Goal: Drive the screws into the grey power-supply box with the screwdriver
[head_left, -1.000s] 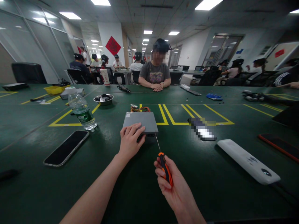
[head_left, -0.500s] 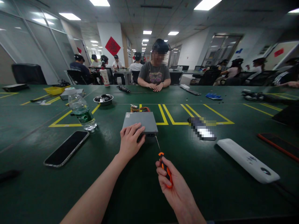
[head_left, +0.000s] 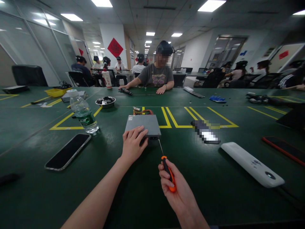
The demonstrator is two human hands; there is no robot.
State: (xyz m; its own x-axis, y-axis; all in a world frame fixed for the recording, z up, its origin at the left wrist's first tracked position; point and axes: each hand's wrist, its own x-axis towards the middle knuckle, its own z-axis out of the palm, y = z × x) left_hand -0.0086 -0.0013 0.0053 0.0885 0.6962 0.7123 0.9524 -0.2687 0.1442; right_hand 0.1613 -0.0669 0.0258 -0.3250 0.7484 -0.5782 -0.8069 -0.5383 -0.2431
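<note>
A grey metal box [head_left: 145,122] lies flat on the green table [head_left: 133,203], with a bundle of coloured wires [head_left: 145,111] at its far side. My left hand [head_left: 134,141] rests on the box's near left part, its fingers spread over the top and front edge. In my right hand [head_left: 170,178] is an orange and black screwdriver [head_left: 169,173], the fingers wrapped round its handle. The thin shaft points up and away, and its tip meets the box's front face near the right corner. Whether a screw is under the tip is too small to tell.
Left of the box stand a water bottle [head_left: 84,114], a phone [head_left: 68,152] and a metal bowl [head_left: 105,101]. To the right lie another phone [head_left: 207,133] and a long white device [head_left: 252,163]. Across the table sits a person [head_left: 156,76].
The person opposite has stretched one arm sideways to a dark object on the table. The screwdriver handle has turned slightly in my right hand. My left hand has not moved.
</note>
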